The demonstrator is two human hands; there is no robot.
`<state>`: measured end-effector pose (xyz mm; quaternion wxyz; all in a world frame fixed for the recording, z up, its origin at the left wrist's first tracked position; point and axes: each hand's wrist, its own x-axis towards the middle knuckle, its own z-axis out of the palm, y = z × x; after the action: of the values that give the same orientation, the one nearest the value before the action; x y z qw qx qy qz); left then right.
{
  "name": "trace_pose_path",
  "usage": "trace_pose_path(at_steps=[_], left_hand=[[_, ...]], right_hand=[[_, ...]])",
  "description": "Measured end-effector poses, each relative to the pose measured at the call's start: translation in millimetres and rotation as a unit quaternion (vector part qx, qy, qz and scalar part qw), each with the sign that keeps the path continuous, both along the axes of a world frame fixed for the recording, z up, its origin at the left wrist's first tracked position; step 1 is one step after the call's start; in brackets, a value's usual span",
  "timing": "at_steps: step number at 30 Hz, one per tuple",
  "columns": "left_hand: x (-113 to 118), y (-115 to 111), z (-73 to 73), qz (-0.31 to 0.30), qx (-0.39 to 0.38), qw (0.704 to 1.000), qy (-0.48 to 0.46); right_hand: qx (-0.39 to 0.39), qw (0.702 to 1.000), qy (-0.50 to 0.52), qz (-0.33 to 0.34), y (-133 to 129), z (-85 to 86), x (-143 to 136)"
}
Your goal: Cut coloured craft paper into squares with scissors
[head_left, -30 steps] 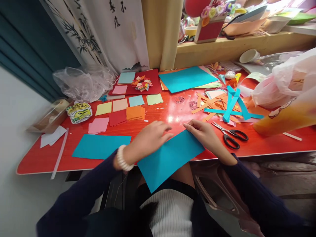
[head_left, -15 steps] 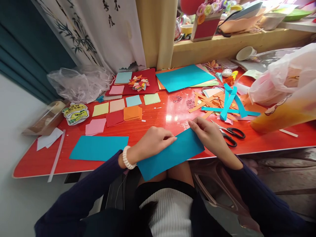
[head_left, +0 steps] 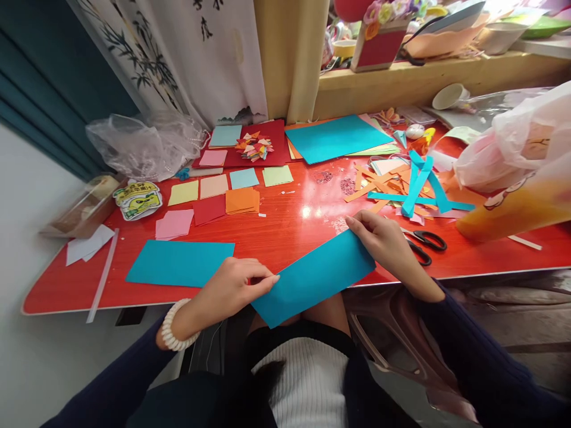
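Note:
Between my hands is a blue sheet of paper (head_left: 319,279), tilted and reaching past the table's front edge over my lap. My left hand (head_left: 238,282) pinches its upper left edge between thumb and fingers. At the upper right corner, my right hand (head_left: 379,241) grips the sheet with thumb and fingertips. A second blue piece of paper (head_left: 173,263) lies flat on the table to the left, partly behind my left hand. Black-handled scissors (head_left: 426,241) rest just right of my right hand, their blades mostly hidden by it.
Several small coloured paper squares (head_left: 212,209) lie at the left middle, near a folded-paper ring (head_left: 254,146). A stack topped with a blue sheet (head_left: 336,138) is at the back. Orange and blue strips (head_left: 419,184), a plastic bag (head_left: 526,137) and an orange drink container (head_left: 513,211) crowd the right.
My left hand has slid left and down along the sheet's top edge towards its left corner. My right hand keeps its hold at the right corner.

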<state>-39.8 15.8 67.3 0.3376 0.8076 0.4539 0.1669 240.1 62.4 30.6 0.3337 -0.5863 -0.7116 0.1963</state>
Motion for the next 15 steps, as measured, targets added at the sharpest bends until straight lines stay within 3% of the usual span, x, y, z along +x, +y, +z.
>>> trace_pose_path(at_steps=[11, 15], left_hand=[[-28.5, -17.2, -0.9, 0.04, -0.073, 0.997, -0.007], [-32.1, -18.1, 0.0, 0.048, -0.08, 0.996, -0.012]], right_hand=[[-0.027, 0.998, 0.007, 0.052, 1.0, -5.6, -17.0], [-0.035, 0.999, 0.0, 0.04, 3.9, -12.2, -14.1]])
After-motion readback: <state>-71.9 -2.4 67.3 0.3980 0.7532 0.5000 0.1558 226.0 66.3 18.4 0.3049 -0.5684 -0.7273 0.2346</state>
